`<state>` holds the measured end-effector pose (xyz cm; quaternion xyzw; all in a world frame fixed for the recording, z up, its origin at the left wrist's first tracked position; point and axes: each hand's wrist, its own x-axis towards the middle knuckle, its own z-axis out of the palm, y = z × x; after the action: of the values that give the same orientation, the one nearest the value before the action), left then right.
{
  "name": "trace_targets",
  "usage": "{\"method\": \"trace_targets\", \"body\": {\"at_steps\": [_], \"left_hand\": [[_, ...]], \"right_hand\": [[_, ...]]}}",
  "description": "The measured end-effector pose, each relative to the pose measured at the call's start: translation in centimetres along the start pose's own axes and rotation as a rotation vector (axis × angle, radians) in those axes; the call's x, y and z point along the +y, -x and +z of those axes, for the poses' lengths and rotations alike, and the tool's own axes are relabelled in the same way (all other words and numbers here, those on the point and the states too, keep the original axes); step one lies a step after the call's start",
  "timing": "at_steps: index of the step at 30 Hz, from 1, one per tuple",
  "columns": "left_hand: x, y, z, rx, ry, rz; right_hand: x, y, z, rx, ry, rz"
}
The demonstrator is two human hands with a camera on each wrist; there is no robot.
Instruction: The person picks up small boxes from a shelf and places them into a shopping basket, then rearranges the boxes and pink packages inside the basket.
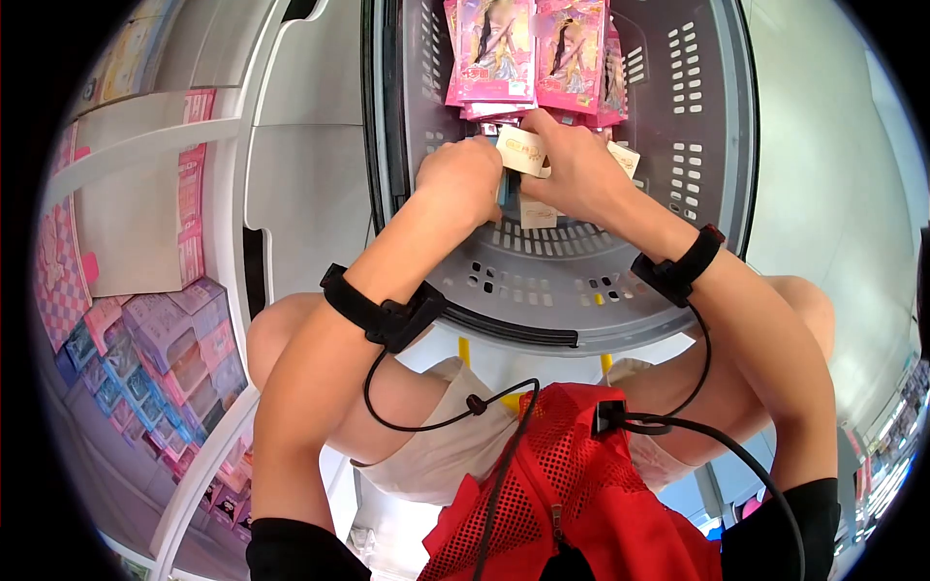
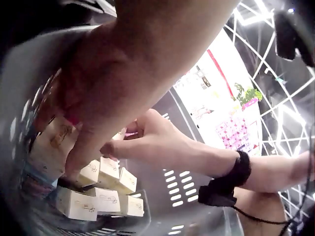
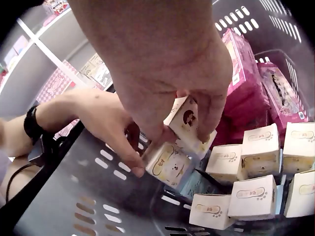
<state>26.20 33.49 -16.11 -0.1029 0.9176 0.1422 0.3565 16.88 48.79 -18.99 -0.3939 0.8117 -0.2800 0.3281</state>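
Note:
My right hand [image 1: 581, 169] reaches into the grey basket [image 1: 455, 247] and pinches a small cream box [image 1: 523, 152] between thumb and fingers. In the right wrist view that box [image 3: 186, 123] is tilted and bears a small brown printed figure. Close beside it, my left hand [image 3: 106, 123] holds another small box [image 3: 170, 164], with a puppy face printed on its side and its thumb at the near edge. More cream-topped boxes [image 3: 253, 196] stand upright in rows next to the hands. The left fingers are partly hidden behind the boxes.
Pink picture packs [image 1: 496, 58] lie stacked at the basket's far end. The slotted basket wall [image 1: 688, 116] rises around the hands. A white-framed shelf [image 1: 145, 155] with pastel packaged goods stands on the left. Cables [image 1: 436, 426] hang from both wrist straps.

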Motion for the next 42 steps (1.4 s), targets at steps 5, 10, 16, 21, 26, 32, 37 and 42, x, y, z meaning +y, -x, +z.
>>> {"method": "trace_targets", "body": {"at_steps": [5,10,16,21,26,32,37,42], "left_hand": [[0.3,2.0,-1.4,0.026,-0.030,-0.003],[1.3,3.4,-1.2,-0.034,-0.127,-0.008],[1.6,3.5,-1.2,-0.119,-0.179,0.014],[1.5,3.5,-1.2,-0.112,-0.149,0.037],[1.8,4.0,-0.9,-0.076,-0.130,0.047],[2.3,7.6,-1.9,0.118,-0.048,0.254],[2.4,6.3,-0.2,0.138,-0.061,0.304],[3.2,7.0,-1.0,0.101,-0.071,0.274]], "right_hand": [[-0.1,-0.4,0.4,0.048,-0.036,-0.075],[-0.2,-0.5,0.7,0.058,-0.058,-0.128],[0.4,-0.8,1.5,0.042,0.001,-0.145],[0.3,-1.4,2.2,0.062,-0.113,-0.176],[0.7,-1.6,2.6,0.066,-0.163,-0.185],[0.4,-0.9,2.3,0.030,-0.171,-0.116],[-1.1,-0.1,0.9,0.004,-0.245,-0.029],[-2.3,1.2,-0.1,0.030,-0.078,0.000]]}}
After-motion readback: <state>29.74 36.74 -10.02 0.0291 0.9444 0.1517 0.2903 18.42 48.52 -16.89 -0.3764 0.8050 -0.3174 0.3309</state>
